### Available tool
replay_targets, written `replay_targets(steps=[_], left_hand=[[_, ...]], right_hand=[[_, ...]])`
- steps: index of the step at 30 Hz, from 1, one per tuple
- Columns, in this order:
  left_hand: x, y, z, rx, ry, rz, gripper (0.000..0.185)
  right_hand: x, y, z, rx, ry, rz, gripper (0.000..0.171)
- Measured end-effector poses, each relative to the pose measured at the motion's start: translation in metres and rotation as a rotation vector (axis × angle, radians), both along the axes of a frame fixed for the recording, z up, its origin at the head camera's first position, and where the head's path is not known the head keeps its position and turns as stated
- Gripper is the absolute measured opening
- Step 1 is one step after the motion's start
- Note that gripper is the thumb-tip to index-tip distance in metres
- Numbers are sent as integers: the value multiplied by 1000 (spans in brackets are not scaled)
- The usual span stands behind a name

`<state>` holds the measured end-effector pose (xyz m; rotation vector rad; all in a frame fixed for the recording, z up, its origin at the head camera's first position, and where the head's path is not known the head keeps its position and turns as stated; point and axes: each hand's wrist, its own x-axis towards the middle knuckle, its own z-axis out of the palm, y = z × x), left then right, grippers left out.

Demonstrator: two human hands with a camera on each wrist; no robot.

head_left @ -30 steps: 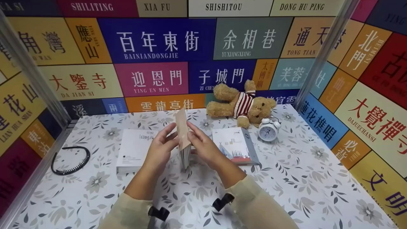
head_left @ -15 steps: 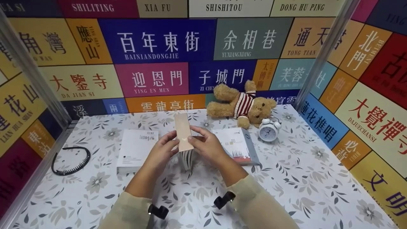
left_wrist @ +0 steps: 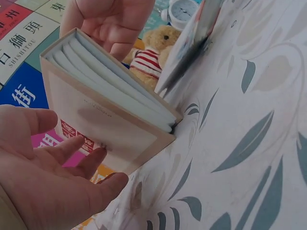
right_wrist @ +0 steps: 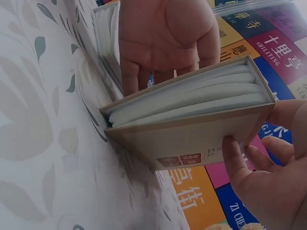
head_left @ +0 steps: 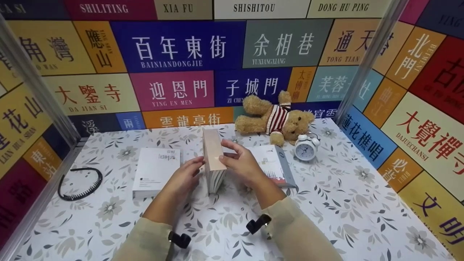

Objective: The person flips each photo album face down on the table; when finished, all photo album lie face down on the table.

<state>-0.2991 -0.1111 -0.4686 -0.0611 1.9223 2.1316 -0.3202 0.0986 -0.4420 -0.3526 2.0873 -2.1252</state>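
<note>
A tan-covered book (head_left: 213,152) stands upright on its lower edge on the floral table (head_left: 326,203), spine toward me. My right hand (head_left: 239,163) grips it from the right, fingers arched over its top and thumb on the spine. My left hand (head_left: 186,175) lies against the left cover with relaxed, nearly straight fingers. In the left wrist view the left hand (left_wrist: 62,167) touches the pale cover of the book (left_wrist: 105,124) low down. In the right wrist view the right hand (right_wrist: 259,167) holds the book (right_wrist: 192,139) by cover and corner.
A white book (head_left: 156,170) lies flat to the left and a blue-and-white book (head_left: 272,165) to the right. Behind them lie a teddy bear (head_left: 275,117) and a white alarm clock (head_left: 305,148). A black headband (head_left: 79,183) sits far left. Sign-covered walls enclose the table.
The book has turned so its spine faces me and has shifted slightly right. My left hand has slid lower on the cover; my right hand has moved up over the top.
</note>
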Motion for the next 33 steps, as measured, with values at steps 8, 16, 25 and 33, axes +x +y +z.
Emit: replay_targets(steps=[8, 16, 25, 33], left_hand=[[-5, -6, -3, 32, -39, 68, 53], [-7, -11, -4, -10, -55, 97, 54], [-5, -14, 2, -85, -112, 106, 56], [-4, -16, 10, -129, -129, 112, 55]], right_hand=[[-10, 6, -13, 69, -10, -88, 70], [-17, 8, -23, 120, -112, -147, 71], [-15, 6, -31, 293, -178, -102, 79], [-14, 0, -24, 345, -183, -140, 74]])
